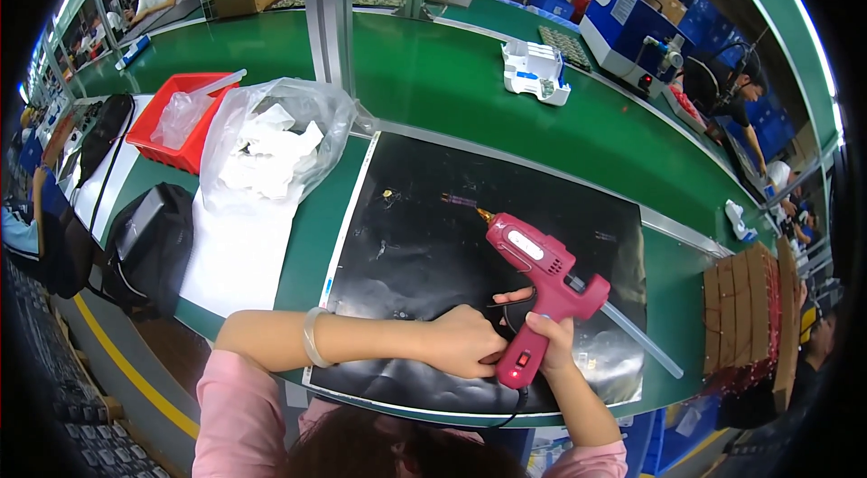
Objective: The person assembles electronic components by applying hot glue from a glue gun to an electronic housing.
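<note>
My right hand (553,341) is wrapped round the handle of a dark pink hot glue gun (533,248), with one finger at its black trigger. The gun tilts so that its brass-coloured nozzle points up and left over a black work mat (415,252). A clear glue stick (646,343) sticks out of its back end. My left hand (465,340) is closed and lies against the left side of the handle, near the orange switch. Its fingertips are hidden, so whatever they hold cannot be made out. Some dried glue (387,194) spots the mat.
A clear plastic bag of white scraps (275,148) and a red bin (167,139) stand at left, near a black bag (149,248). Beyond the mat runs a green conveyor (415,72) bearing a white plastic housing (535,72). Cardboard pieces (741,311) stand at right. Other people work around the line.
</note>
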A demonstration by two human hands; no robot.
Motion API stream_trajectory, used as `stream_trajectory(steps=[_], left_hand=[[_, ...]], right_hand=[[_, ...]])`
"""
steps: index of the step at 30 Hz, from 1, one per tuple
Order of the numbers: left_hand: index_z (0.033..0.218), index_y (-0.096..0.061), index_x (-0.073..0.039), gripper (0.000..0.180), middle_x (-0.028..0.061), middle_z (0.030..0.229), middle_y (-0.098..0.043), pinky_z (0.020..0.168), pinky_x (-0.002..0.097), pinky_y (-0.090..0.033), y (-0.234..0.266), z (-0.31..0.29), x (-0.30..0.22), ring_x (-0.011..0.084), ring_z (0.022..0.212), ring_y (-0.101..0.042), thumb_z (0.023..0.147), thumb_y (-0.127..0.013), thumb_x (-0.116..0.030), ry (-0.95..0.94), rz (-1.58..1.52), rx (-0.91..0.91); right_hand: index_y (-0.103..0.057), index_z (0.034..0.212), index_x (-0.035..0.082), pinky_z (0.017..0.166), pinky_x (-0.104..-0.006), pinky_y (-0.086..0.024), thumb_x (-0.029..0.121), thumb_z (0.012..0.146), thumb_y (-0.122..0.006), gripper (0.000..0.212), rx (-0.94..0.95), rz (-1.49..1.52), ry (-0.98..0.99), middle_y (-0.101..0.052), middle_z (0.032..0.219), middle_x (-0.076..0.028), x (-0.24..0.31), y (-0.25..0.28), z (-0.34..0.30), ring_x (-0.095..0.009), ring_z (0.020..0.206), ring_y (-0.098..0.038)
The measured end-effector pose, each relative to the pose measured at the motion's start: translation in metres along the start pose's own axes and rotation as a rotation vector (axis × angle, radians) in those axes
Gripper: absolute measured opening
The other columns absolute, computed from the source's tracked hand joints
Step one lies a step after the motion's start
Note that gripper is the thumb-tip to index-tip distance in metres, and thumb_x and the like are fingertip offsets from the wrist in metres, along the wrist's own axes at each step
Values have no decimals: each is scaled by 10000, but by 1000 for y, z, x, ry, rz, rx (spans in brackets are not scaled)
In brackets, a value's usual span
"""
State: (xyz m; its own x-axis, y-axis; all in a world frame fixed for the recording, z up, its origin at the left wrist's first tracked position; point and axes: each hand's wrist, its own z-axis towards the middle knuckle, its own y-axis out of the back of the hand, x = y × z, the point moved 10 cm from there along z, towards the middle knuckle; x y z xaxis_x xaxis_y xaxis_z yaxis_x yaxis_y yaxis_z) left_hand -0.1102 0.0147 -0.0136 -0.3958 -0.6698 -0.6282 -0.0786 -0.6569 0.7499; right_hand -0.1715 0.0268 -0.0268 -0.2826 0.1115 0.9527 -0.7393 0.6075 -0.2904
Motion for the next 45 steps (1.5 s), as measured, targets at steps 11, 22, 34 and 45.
stream_trajectory(steps=[11,22,34,45], left_hand=[[533,-496,-77,203,76,507,-528,444,364,-416,0,1,0,271,486,-538,658,-548,-229,2,5,23],[528,-498,-75,210,82,499,-525,439,362,-417,-2,1,-1,273,477,-538,659,-547,-232,-5,14,10],[526,-503,-71,212,88,512,-532,449,360,-426,0,0,-2,270,486,-542,660,-549,-229,-7,26,1],[533,-503,-72,213,86,520,-531,443,361,-420,-1,1,-2,269,485,-539,666,-550,-232,-10,27,12]], right_hand=[[-453,997,-86,682,-298,-469,190,617,-543,478,-10,-15,1,-547,936,-239,1,0,0,-215,724,-568],[-457,988,-86,679,-296,-471,188,622,-552,467,-1,4,-14,-548,936,-235,-1,0,-2,-209,718,-571],[-454,988,-89,676,-289,-473,191,618,-550,474,7,-5,-3,-547,935,-237,1,-2,0,-210,723,-575],[-459,981,-85,685,-292,-468,188,614,-540,465,7,-10,-15,-547,940,-237,0,-2,-1,-212,735,-574]])
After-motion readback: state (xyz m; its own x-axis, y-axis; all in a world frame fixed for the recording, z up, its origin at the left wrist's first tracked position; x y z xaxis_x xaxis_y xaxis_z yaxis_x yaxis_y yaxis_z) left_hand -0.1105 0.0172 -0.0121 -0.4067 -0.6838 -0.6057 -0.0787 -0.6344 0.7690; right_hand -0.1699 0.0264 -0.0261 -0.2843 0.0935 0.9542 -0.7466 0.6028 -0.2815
